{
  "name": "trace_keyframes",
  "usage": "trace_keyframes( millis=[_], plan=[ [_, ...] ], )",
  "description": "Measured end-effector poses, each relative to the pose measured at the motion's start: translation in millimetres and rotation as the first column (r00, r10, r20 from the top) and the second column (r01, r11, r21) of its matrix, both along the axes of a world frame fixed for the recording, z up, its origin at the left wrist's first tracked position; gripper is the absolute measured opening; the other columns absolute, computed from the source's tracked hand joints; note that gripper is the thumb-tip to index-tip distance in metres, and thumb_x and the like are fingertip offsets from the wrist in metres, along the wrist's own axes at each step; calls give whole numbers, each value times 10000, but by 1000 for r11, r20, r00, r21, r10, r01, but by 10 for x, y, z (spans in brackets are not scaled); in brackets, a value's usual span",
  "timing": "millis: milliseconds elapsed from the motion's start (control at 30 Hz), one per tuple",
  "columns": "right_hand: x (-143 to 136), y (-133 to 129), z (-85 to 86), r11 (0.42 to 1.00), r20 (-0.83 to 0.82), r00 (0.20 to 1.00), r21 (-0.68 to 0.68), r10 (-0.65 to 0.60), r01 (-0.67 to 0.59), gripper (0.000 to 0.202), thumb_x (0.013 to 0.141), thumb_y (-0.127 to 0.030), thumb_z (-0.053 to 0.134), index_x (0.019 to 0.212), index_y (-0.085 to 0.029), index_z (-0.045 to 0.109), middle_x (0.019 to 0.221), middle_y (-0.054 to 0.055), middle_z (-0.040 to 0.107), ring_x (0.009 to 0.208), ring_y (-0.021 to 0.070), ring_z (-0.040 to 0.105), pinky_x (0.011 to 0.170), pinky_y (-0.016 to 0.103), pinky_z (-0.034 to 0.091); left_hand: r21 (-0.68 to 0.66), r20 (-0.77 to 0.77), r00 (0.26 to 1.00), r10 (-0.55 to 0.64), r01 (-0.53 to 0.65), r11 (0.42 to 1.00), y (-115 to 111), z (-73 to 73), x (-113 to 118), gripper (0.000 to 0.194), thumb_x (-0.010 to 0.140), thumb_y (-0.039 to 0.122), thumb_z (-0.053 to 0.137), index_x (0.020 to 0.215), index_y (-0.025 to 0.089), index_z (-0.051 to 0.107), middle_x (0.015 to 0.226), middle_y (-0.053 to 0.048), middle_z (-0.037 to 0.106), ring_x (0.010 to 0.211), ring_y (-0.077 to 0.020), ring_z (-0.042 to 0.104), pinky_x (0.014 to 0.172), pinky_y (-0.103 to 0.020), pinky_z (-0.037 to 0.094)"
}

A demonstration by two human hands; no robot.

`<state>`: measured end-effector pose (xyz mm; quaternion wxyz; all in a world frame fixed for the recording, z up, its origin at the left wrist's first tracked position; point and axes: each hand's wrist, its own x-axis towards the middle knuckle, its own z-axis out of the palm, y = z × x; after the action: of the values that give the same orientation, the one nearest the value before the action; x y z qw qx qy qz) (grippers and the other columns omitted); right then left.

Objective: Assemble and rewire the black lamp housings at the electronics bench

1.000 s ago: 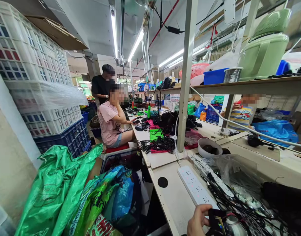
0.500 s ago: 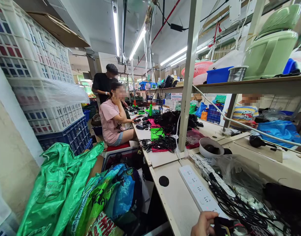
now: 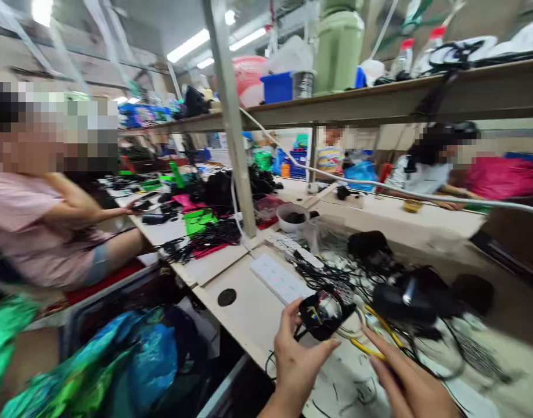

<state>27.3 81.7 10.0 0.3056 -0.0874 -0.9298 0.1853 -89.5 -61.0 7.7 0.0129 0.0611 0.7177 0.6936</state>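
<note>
My left hand [image 3: 298,363] holds a small black part [image 3: 325,314] with coloured wires showing inside it, thumb and fingers pinched on its lower edge above the workbench [image 3: 253,310]. My right hand [image 3: 406,380] is just right of it with fingers stretched out, touching a yellow wire [image 3: 374,349] that runs from the part. Whether the right hand grips that wire is unclear. A white power strip [image 3: 278,278] lies just beyond the part. Black devices [image 3: 408,296] and tangled black cables [image 3: 331,276] lie to the right.
A person in a pink top [image 3: 44,226] sits close on the left at the same bench. Two more people [image 3: 427,168] sit across the bench. A metal post [image 3: 234,128] holds a loaded shelf [image 3: 380,98]. Blue and green bags [image 3: 131,366] fill the floor at left.
The view has swung right and down. My left hand now shows fully with the black part raised in it, and my right hand has come into view beside it.
</note>
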Motion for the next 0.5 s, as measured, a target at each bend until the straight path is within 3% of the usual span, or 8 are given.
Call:
trace_keyframes(
  millis=[100,233,500],
  plan=[
    [-235,-57,194,1000,33,999,24,-14,13,388,1024,-260,355,1363,-221,540,1215,74,704,1013,213,714,826,304,598,-31,-27,998,-61,60,998,11,-11,33,755,468,298,854,1172,177,609,1101,-97,710,1021,-292,653,932,-432,537],
    [-539,-157,370,999,56,998,39,-30,28,317,994,-221,388,1123,-213,677,1040,65,757,875,214,740,756,294,597,-32,-64,996,-61,59,998,0,-137,38,723,523,325,835,1192,182,600,1066,-92,723,1001,-290,675,908,-444,556],
    [-546,-159,365,993,108,994,-121,26,-13,302,957,-224,432,1094,-202,700,1053,71,755,947,221,721,829,325,575,-54,-76,997,-8,3,999,-17,-136,-19,744,484,343,863,1163,154,625,1046,-115,729,953,-292,685,895,-460,565]
  ],
)
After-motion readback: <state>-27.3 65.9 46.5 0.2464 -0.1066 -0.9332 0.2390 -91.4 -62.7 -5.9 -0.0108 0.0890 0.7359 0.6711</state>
